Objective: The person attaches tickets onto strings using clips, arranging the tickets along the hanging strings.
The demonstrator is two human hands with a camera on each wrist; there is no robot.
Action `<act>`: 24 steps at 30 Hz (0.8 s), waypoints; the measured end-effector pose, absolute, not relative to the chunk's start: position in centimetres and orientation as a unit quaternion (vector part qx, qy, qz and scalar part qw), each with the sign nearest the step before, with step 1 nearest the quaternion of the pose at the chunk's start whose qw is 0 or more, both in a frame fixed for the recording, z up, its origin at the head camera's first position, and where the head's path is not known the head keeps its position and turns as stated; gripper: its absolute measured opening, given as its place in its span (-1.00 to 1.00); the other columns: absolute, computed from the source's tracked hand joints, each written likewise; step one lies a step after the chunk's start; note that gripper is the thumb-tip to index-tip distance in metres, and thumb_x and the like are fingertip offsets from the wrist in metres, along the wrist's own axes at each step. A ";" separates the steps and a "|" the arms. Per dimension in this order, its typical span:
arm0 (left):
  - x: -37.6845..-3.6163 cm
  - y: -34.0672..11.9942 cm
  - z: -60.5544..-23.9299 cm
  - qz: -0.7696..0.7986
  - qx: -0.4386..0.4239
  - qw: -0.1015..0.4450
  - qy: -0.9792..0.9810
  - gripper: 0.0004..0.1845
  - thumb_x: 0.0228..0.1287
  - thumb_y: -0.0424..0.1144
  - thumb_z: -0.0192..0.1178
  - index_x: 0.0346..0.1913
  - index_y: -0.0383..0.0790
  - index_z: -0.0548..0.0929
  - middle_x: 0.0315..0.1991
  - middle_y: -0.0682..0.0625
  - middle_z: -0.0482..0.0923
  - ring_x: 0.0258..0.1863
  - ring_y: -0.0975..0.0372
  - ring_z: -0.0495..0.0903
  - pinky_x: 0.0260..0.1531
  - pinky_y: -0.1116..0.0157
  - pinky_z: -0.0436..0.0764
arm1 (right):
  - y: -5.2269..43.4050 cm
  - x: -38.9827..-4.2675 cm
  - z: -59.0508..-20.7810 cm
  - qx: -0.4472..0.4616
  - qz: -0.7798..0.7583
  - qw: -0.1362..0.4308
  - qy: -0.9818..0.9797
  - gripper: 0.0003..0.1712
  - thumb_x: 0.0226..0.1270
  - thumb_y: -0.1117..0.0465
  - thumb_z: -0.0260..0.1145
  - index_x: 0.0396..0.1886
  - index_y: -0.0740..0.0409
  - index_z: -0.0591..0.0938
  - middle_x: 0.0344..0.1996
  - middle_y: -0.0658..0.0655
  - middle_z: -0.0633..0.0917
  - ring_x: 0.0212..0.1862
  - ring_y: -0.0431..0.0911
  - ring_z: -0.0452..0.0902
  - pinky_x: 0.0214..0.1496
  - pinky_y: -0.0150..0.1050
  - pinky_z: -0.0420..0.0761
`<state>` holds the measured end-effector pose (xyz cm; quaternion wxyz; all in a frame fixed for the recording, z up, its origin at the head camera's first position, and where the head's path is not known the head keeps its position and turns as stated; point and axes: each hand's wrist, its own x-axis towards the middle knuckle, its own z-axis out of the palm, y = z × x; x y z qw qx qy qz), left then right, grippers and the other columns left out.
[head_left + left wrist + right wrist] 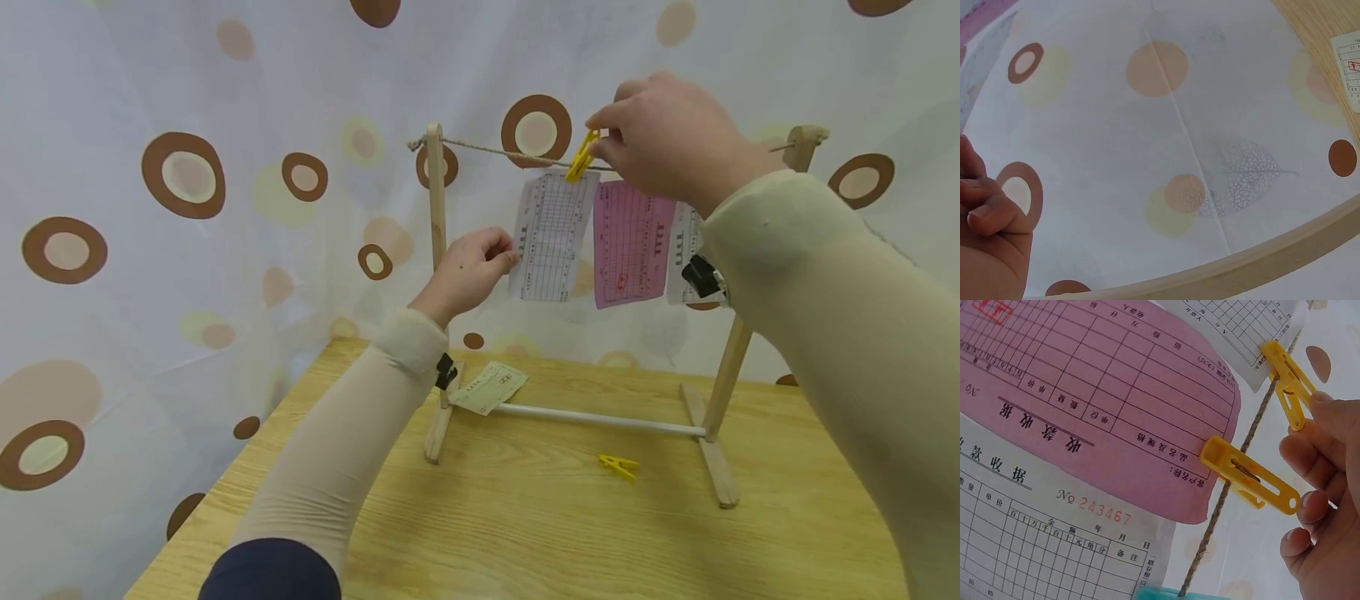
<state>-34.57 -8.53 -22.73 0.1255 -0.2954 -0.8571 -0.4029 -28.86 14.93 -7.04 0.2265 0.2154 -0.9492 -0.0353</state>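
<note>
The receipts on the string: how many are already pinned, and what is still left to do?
Three slips hang on the string: a white receipt, a pink receipt and another white one partly hidden. The right hand pinches the yellow clothespin on the first white receipt, while the left hand steadies its edge. Left: one slip and a spare yellow pin lie on the table.

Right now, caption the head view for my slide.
Right hand pinches yellow plastic clothespin onto white paper slip on twine line.
</note>
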 end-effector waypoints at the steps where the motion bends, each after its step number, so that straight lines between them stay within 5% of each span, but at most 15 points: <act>1: -34.5 -8.6 -22.8 -0.406 -0.295 0.124 -0.856 -0.86 0.56 -0.18 0.10 -0.15 -0.14 0.60 -0.20 0.03 0.61 -0.21 0.20 0.54 -0.22 0.25 0.46 | 15.0 -28.8 -7.1 0.215 -0.037 0.229 -0.949 -0.51 0.60 0.10 0.12 0.37 0.24 0.52 0.07 0.34 0.56 0.05 0.27 0.34 0.08 0.17 0.44; 12: -34.3 -9.2 -23.2 -0.432 -0.286 0.113 -0.848 -0.86 0.54 -0.16 0.12 -0.11 -0.13 0.62 -0.22 0.01 0.59 -0.24 0.18 0.48 -0.23 0.26 0.45 | 15.5 -27.3 -8.2 0.209 0.024 0.287 -0.935 -0.47 0.57 0.04 0.04 0.37 0.18 0.54 0.05 0.30 0.52 0.15 0.24 0.33 0.18 0.17 0.38; 24: -33.9 -9.9 -24.4 -0.421 -0.310 0.114 -0.845 -0.91 0.52 -0.17 0.14 -0.11 -0.09 0.59 -0.27 0.02 0.55 -0.30 0.18 0.48 -0.26 0.24 0.47 | 18.5 -24.5 -11.5 0.250 0.056 0.340 -0.905 -0.60 0.49 0.18 0.15 0.17 0.28 0.67 -0.08 0.31 0.51 -0.09 0.20 0.37 -0.12 0.08 0.40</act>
